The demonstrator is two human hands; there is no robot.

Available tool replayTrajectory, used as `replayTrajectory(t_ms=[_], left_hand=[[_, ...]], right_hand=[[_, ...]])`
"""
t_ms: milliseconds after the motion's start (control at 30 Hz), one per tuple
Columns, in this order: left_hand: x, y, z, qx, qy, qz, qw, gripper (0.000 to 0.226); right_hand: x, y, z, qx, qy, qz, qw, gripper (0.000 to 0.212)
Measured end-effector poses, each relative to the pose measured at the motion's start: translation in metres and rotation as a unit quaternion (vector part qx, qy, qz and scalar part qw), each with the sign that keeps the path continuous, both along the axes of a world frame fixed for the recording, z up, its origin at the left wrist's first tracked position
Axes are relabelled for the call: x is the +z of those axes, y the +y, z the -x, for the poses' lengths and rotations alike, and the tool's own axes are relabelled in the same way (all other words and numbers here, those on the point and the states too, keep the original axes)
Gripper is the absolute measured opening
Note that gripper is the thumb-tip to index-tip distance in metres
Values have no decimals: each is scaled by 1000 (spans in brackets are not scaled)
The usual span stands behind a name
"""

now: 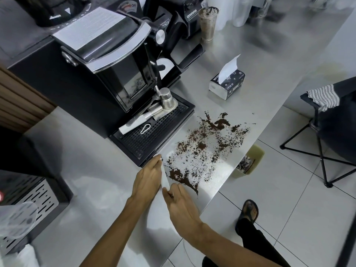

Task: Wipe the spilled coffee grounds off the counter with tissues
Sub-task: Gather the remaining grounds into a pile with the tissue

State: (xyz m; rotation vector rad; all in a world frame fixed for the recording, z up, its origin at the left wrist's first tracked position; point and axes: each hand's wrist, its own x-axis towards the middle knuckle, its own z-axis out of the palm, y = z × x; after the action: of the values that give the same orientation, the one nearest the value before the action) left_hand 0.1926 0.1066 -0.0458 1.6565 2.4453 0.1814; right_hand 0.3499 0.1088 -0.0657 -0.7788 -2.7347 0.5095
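Note:
Dark coffee grounds (pixel 202 147) lie scattered over the steel counter (pixel 260 87), from a thick pile near my hands to a clump further back. A white tissue (pixel 165 180) stands on edge against the counter, pressed at the near side of the grounds. My left hand (pixel 147 180) holds its far part, fingers flat along it. My right hand (pixel 183 205) pinches its near end. A black-and-white tissue box (pixel 227 83), one tissue sticking up, sits beyond the spill.
A black coffee grinder (pixel 107 60) with a drip tray (pixel 154 132) stands left of the spill. A small bin (pixel 248 160) sits on the floor under the counter's right edge. A folding chair (pixel 327 120) stands at the right. A plastic cup (pixel 208 24) is at the back.

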Motion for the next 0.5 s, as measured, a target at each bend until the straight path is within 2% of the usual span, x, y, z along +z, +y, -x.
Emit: replayTrajectory(t_ms=[67,100,167,267,367,433,500], left_hand=[[5,5,-2,-22,9,-32,999,44],[7,8,-5,-39,4,-43,998,40],[12,12,-11,-78,-11,-49,996,36],[13,19,-15,-75,-90,-59,991,32],[1,20,-18,-110,-34,-58,992,32],[-4,19,-19,-79,-38,-56,995,34],[-4,21,-24,-70,-44,-62,995,40]], right_hand=[[-4,1,-4,-35,15,-14,999,31],[-4,1,-7,-53,15,10,998,27],[-7,2,-13,-54,4,24,998,42],[0,6,-23,-47,7,31,998,30],[-1,9,-31,-42,12,42,998,40],[-5,13,-38,-50,27,44,997,38],[-6,20,-47,-42,31,42,998,47]])
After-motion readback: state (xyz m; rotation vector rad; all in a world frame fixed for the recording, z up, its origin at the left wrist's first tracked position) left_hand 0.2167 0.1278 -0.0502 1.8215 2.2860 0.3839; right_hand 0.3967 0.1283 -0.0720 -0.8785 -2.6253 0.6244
